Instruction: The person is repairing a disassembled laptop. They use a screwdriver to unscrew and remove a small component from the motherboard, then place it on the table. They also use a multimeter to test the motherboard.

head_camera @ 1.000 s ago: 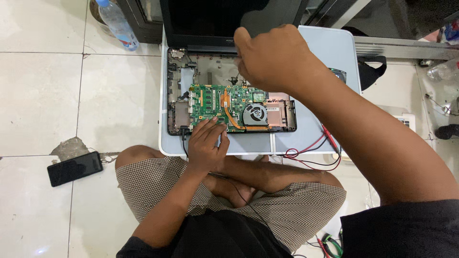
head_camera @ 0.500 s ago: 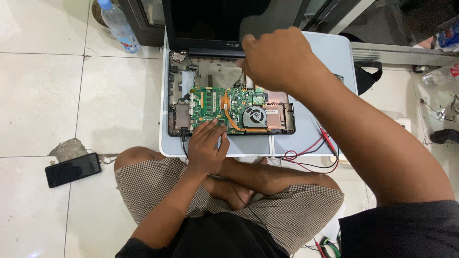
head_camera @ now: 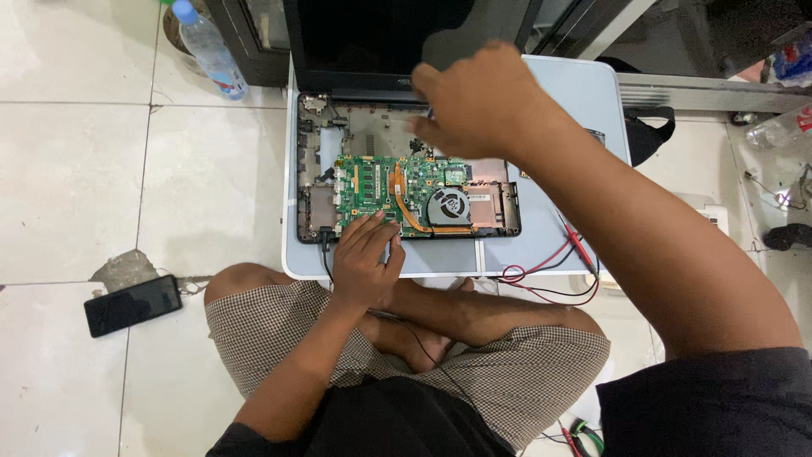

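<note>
The person sits cross-legged on the tiled floor (head_camera: pixel 76 169) before a low pale surface (head_camera: pixel 584 93) that carries an opened laptop (head_camera: pixel 406 182), its green circuit board (head_camera: pixel 385 182) and round fan (head_camera: pixel 448 206) laid bare. The left hand (head_camera: pixel 365 262) rests at the board's near edge, fingers loosely spread, gripping nothing visible. The right hand (head_camera: pixel 478 101) hovers over the laptop's far side near the hinge, its grip curled; whether it holds anything cannot be told. Red and black leads (head_camera: pixel 550 271) lie on the surface's right. A black phone (head_camera: pixel 133 305) lies on the floor.
</note>
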